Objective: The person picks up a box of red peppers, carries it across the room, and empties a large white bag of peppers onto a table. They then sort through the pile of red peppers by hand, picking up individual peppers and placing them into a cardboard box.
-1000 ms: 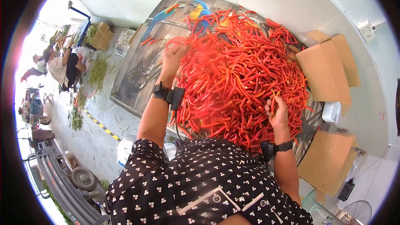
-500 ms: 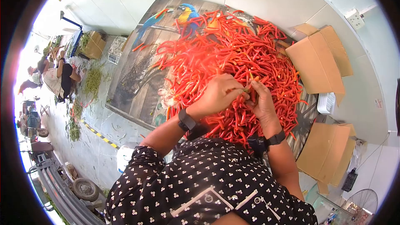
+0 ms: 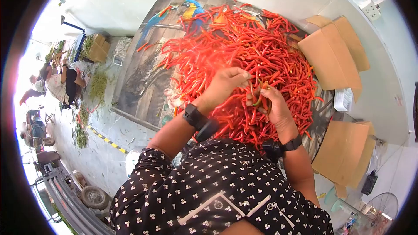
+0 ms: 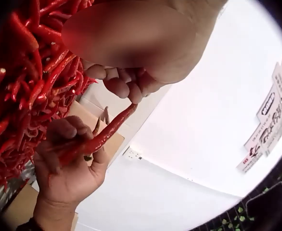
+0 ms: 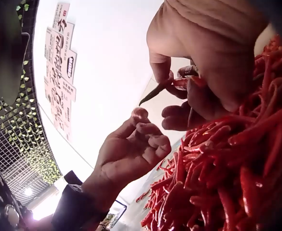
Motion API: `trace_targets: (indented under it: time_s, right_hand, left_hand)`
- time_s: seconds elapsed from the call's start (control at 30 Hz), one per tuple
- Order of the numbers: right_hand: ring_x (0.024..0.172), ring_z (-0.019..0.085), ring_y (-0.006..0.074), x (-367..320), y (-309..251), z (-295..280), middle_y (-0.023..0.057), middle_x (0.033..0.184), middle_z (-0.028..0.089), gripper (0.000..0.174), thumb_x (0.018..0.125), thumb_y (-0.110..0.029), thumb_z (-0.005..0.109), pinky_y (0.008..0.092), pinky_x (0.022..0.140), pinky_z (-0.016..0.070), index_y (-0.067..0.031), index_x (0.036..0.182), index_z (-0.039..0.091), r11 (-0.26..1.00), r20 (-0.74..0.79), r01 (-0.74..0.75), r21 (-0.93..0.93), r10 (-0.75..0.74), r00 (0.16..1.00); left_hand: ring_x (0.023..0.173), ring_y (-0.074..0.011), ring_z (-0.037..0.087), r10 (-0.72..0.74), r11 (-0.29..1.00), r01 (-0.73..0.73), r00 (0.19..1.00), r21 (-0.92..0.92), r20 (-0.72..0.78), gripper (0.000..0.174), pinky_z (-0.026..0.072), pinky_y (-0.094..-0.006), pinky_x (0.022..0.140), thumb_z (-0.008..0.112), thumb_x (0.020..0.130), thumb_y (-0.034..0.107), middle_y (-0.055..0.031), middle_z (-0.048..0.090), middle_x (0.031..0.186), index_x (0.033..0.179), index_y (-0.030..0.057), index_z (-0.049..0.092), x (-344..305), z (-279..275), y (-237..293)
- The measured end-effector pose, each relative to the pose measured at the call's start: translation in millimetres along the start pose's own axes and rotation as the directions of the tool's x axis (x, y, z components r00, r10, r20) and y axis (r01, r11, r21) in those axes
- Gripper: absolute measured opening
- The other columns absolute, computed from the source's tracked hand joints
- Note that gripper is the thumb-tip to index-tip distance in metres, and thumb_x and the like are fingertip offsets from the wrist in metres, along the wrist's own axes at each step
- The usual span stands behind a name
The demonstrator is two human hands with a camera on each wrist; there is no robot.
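Both hands meet above a big heap of red chili peppers (image 3: 261,52). My left hand (image 3: 223,86) pinches the end of a long red chili pepper (image 4: 111,131), which stretches across to the other hand in the left wrist view. My right hand (image 3: 278,111) has its fingers curled round several peppers, partly hidden in its palm. A dark green one (image 5: 154,93) sticks out between its thumb and fingers in the right wrist view, its tip right by the left fingertips. Black camera straps circle both wrists.
The heap lies on a table (image 3: 135,85) printed with parrots, against a white wall. Cardboard boxes (image 3: 326,58) (image 3: 342,148) and a white plastic container (image 3: 343,100) stand at the right. People (image 3: 63,82) sit far left near greenery; a grey vehicle (image 3: 65,200) stands at lower left.
My left hand has come from the left side of the heap to the right hand, then drawn slightly away from it. The right hand has kept hold of peppers and shifted a little left.
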State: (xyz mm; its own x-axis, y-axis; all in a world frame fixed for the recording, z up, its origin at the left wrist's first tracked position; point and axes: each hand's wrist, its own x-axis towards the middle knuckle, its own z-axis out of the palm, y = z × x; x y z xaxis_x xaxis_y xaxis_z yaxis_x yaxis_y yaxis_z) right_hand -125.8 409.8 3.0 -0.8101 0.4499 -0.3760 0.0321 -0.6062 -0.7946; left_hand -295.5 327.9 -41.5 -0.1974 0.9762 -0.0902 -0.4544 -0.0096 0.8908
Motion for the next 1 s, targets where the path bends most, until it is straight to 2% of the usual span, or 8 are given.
trace_targets:
  time_s: [0.03, 0.13, 0.2, 0.27, 0.33, 0.47, 0.63, 1.0]
  right_hand:
    - [0.071, 0.063, 0.0181, 0.4, 0.1, -2.3, 0.0097, 0.087, 0.063, 0.023, 0.085, -0.017, 0.050, 0.0247, 0.061, 0.0480, -0.0047, 0.104, 0.053, 1.000, 0.037, -0.019, -0.009, 0.019, 0.999]
    - [0.068, 0.062, 0.0162, 4.3, 7.1, -11.1, 0.0065, 0.082, 0.062, 0.021, 0.084, -0.013, 0.052, 0.0222, 0.056, 0.0471, -0.0053, 0.104, 0.053, 1.000, -0.004, 0.000, 0.003, 0.000, 1.000]
    - [0.063, 0.059, 0.0130, 2.0, 4.8, -15.0, 0.0035, 0.077, 0.060, 0.021, 0.083, -0.011, 0.055, 0.0194, 0.047, 0.0429, -0.0069, 0.103, 0.053, 1.000, -0.043, -0.031, 0.003, 0.031, 0.999]
    - [0.058, 0.056, 0.0101, 1.3, 9.7, -22.6, 0.0022, 0.074, 0.059, 0.020, 0.083, -0.012, 0.056, 0.0166, 0.040, 0.0358, -0.0086, 0.102, 0.054, 0.999, -0.299, 0.046, -0.004, -0.045, 0.953]
    - [0.058, 0.057, 0.0102, 1.5, 17.9, -53.8, 0.0023, 0.074, 0.060, 0.018, 0.082, -0.014, 0.056, 0.0174, 0.040, 0.0348, -0.0096, 0.100, 0.054, 0.998, -0.282, 0.049, -0.035, -0.057, 0.958]
    - [0.058, 0.057, 0.0121, -4.3, 18.4, -72.4, 0.0041, 0.075, 0.061, 0.014, 0.082, -0.016, 0.057, 0.0196, 0.040, 0.0348, -0.0105, 0.094, 0.053, 0.997, -0.392, 0.038, -0.062, -0.059, 0.918]
    - [0.058, 0.058, 0.0127, -10.3, 20.8, -83.6, 0.0049, 0.075, 0.061, 0.012, 0.083, -0.016, 0.056, 0.0201, 0.040, 0.0355, -0.0100, 0.093, 0.052, 0.996, -0.433, 0.077, -0.048, -0.090, 0.897]
    - [0.059, 0.059, 0.0123, -10.7, 32.5, -101.7, 0.0060, 0.075, 0.062, 0.008, 0.086, -0.015, 0.055, 0.0198, 0.038, 0.0366, -0.0082, 0.091, 0.054, 0.997, -0.417, 0.068, 0.029, -0.049, 0.908]
  left_hand:
    - [0.080, -0.0080, 0.056, 0.004, 1.000, -0.004, 1.000, 0.003, -0.011, 0.020, 0.0460, -0.0242, 0.074, 0.053, 0.091, 0.016, -0.0019, 0.060, 0.082, 0.094, -0.0026, 0.060, -3.0, 7.7, 6.3]
    - [0.082, -0.0185, 0.062, 0.072, 0.950, -0.035, 0.991, 0.310, -0.110, 0.018, 0.0488, -0.0296, 0.073, 0.058, 0.085, 0.012, -0.0096, 0.063, 0.090, 0.095, -0.0022, 0.061, -9.8, 32.6, 13.5]
    - [0.089, -0.0258, 0.060, 0.529, 0.556, -0.440, 0.842, 0.705, 0.108, 0.027, 0.0477, -0.0339, 0.080, 0.062, 0.081, 0.015, -0.0131, 0.061, 0.099, 0.102, -0.0008, 0.059, -1.7, 31.1, -13.6]
    - [0.100, -0.0299, 0.055, 0.480, 0.425, -0.421, 0.855, 0.801, 0.195, 0.037, 0.0436, -0.0387, 0.088, 0.066, 0.073, 0.013, -0.0138, 0.057, 0.108, 0.107, 0.0026, 0.057, -2.8, 29.3, -18.9]
    - [0.108, -0.0290, 0.050, 0.486, 0.020, -0.552, 0.734, 0.834, 0.474, 0.049, 0.0388, -0.0412, 0.093, 0.069, 0.064, 0.015, -0.0104, 0.056, 0.111, 0.109, 0.0054, 0.056, -3.5, 23.7, -25.8]
    - [0.112, -0.0256, 0.047, 0.419, -0.192, -0.476, 0.751, 0.858, 0.510, 0.040, 0.0352, -0.0468, 0.091, 0.063, 0.059, 0.013, -0.0059, 0.055, 0.112, 0.099, 0.0123, 0.059, -1.7, 11.2, -18.7]
    - [0.113, -0.0245, 0.045, 0.361, -0.270, -0.381, 0.811, 0.884, 0.460, 0.031, 0.0296, -0.0498, 0.095, 0.059, 0.067, 0.021, -0.0038, 0.054, 0.112, 0.098, 0.0208, 0.062, 13.5, -19.8, 1.3]
    - [0.105, -0.0285, 0.054, 0.368, -0.150, -0.029, 0.926, 0.988, 0.083, 0.028, 0.0423, -0.0427, 0.087, 0.058, 0.079, 0.024, -0.0090, 0.058, 0.110, 0.104, 0.0137, 0.061, 41.6, -123.4, 44.4]
